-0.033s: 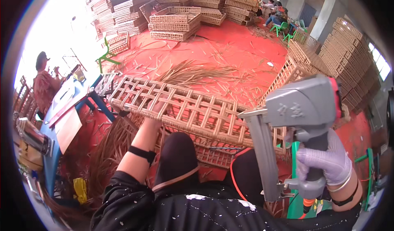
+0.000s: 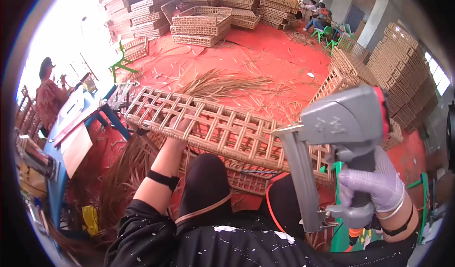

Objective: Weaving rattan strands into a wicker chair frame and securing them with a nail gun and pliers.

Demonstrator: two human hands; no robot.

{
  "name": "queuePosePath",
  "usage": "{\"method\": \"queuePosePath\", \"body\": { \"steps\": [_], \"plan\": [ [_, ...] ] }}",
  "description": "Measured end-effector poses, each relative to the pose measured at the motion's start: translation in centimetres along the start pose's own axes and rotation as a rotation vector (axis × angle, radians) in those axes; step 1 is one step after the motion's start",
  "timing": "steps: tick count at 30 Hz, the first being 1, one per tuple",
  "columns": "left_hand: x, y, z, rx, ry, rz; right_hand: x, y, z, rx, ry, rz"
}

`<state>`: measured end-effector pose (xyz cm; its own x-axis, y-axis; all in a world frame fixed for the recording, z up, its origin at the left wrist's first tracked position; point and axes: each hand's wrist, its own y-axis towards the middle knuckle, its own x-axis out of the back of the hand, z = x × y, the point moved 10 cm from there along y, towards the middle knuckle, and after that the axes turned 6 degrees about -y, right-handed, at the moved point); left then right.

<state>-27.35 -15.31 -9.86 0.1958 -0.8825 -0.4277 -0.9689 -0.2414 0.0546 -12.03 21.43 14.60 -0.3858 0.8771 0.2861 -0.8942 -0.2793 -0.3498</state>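
Note:
A woven rattan basket [image 2: 232, 130] lies tilted across my knees, its lattice side facing up. My left hand [image 2: 179, 125] reaches into the lattice left of its middle and grips it, the fingertips partly hidden by the strips. My right hand [image 2: 377, 184], in a pale lilac glove, is wrapped round the handle of a grey pneumatic nail gun [image 2: 343, 117] with a red rear cap. The gun's nose sits at the upper edge of the basket's right part; whether it touches I cannot tell. An orange fitting joins the gun's base to an air hose [image 2: 271, 205].
Stacked baskets [image 2: 201, 27] stand at the back, with another tall stack [image 2: 398, 63] at the right. Loose rattan strips [image 2: 222, 83] litter the red floor. A blue table [image 2: 59, 172] is at the left, beside a standing person [image 2: 50, 94]. Several people sit far back.
The nail gun and my right hand have shifted slightly left. My left hand keeps its grip on the basket.

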Motion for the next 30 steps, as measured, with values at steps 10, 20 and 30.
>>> {"method": "queuePosePath", "body": {
  "steps": [10,20,30],
  "plan": [
    [-3.0,-3.4,-5.0,-0.652,0.287,0.321,-11.1,11.9,6.7,-0.048,-0.33,0.113],
    [-2.9,-1.6,-2.4,-0.069,-0.208,0.289,-15.4,18.5,7.1,-0.104,-0.442,0.035],
    [-3.4,-1.3,-1.9,-0.227,-0.233,0.305,-16.4,19.5,6.5,-0.191,-0.352,0.01]
  ]
}}
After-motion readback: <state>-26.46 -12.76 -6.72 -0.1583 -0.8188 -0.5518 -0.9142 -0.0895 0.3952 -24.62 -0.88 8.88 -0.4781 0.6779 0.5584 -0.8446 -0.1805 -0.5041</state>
